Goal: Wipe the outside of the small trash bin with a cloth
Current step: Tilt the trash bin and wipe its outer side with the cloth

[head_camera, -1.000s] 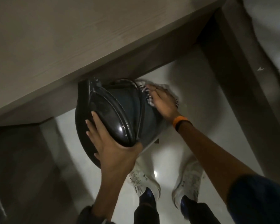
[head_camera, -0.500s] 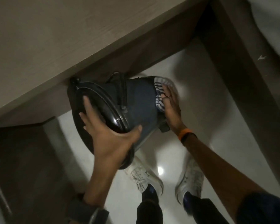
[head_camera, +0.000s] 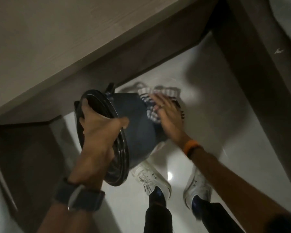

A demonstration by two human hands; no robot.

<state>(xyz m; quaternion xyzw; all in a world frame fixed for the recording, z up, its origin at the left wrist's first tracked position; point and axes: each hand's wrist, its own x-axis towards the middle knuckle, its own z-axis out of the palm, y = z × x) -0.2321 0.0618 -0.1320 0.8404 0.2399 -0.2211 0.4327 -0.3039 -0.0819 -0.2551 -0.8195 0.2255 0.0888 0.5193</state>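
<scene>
The desk edge [head_camera: 94, 52] hung just above the tilted bin [head_camera: 139, 125]; the white floor [head_camera: 225, 101] at right lay open.

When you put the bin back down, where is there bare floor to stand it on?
The white floor is bare right of the cloth up to the dark upright panel. A smaller patch lies between the two shoes. It is crowded under the bin, near the left hand and right hand.

Wood-grain desk [head_camera: 57, 39] filled upper left, its dark leg [head_camera: 245, 68] at right. Glossy white floor [head_camera: 217, 115] below, with light glare. Two white sneakers [head_camera: 151, 177] side by side on it.
</scene>
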